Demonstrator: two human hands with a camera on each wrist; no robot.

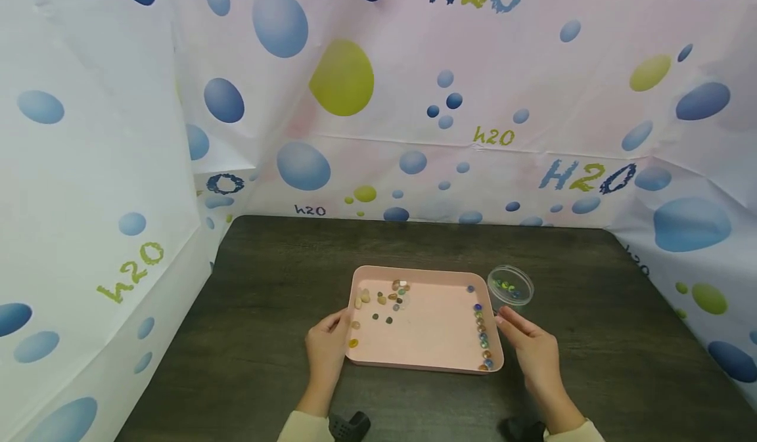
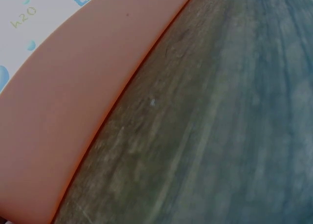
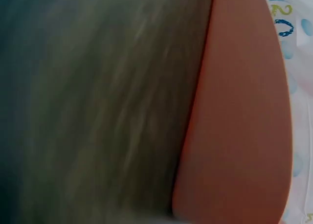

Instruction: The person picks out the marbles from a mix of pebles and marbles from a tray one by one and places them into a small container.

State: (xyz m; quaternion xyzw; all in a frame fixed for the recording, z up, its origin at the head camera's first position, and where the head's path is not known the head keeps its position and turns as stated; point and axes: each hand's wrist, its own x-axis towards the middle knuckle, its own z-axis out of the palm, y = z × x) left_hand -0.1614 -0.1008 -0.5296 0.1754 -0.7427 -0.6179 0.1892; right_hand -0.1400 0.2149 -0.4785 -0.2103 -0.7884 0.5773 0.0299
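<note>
Pink tray sits on or just over the bench; contact underneath cannot be told. Left hand pinches its left wall; right hand appears to pinch the right wall, fingertips partly hidden. Stones lie mostly toward the left, marbles line the right side. Step in hand, as judged: positioning the tray. Next move calls for level, matched handling, lest marbles roll, and clearance from the adjacent clear container.
</note>
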